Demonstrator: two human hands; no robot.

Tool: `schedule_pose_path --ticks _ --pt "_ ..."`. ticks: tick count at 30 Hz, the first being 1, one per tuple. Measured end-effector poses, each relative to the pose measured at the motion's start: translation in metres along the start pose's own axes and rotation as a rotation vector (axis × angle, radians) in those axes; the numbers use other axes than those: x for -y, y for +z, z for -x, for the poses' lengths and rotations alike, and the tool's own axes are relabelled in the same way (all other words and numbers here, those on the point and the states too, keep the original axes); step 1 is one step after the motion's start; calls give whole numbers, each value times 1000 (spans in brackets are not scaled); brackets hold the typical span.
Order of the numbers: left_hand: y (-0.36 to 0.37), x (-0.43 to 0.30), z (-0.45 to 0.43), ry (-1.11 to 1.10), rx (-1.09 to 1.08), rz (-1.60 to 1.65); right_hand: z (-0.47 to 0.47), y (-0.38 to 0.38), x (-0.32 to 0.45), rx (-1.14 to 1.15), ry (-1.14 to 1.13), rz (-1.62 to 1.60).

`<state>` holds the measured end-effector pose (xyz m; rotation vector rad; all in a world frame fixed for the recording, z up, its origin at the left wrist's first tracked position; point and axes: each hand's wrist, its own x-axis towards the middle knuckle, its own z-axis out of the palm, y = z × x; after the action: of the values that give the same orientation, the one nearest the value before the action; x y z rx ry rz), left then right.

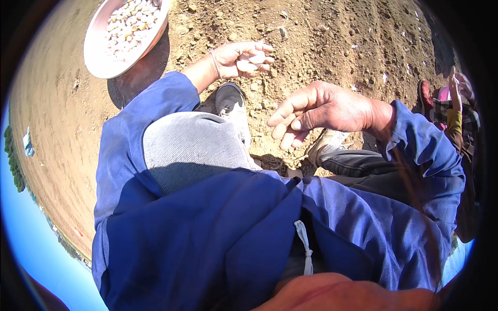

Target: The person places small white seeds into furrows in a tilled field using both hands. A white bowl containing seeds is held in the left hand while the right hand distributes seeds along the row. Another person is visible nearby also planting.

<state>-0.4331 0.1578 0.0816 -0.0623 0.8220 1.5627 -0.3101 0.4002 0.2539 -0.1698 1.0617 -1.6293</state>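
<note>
My left hand (237, 60), with a band at the wrist, is palm up above the soil and holds several pale garlic cloves (251, 63) in its curled fingers. To its right and nearer my body, my right hand (311, 112) hangs over the ground with its fingers loosely bent and apart; nothing shows between them. A pale basin (95, 42) of garlic cloves (132, 25) stands on the soil at the upper left, beyond my left sleeve.
My shoes (233, 105) rest on loose, cloddy soil (319, 46) below my hands. A dry stalk (283, 30) lies beyond my left hand. Another person's hands (456, 89) and a red shoe (425, 97) are at the far right. A pale bag-like thing (28, 144) lies far left.
</note>
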Motion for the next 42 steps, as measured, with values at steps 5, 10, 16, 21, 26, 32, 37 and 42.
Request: schedule_pose_path --ticks 5,10,16,21,26,32,37,42 --pt "9 3 -8 21 22 -53 39 44 49 73 -135 -246" --pt "24 0 -11 41 -24 -48 62 53 59 38 -121 -335" --pt "61 0 -22 101 -148 -61 19 -22 0 -816 50 -70" --pt "95 -9 -46 169 -119 -220 -4 -74 -32 -736 -183 -97" --pt "119 -43 -54 312 -7 -197 15 -114 -26 -886 -296 41" --pt "118 -49 -63 251 -177 -206 103 -203 -36 -1135 -294 286" --pt "109 -37 -56 28 -177 -236 140 -229 -127 -1454 88 331" --pt "117 -46 -55 -46 -251 -377 125 -252 -189 -1573 183 762"
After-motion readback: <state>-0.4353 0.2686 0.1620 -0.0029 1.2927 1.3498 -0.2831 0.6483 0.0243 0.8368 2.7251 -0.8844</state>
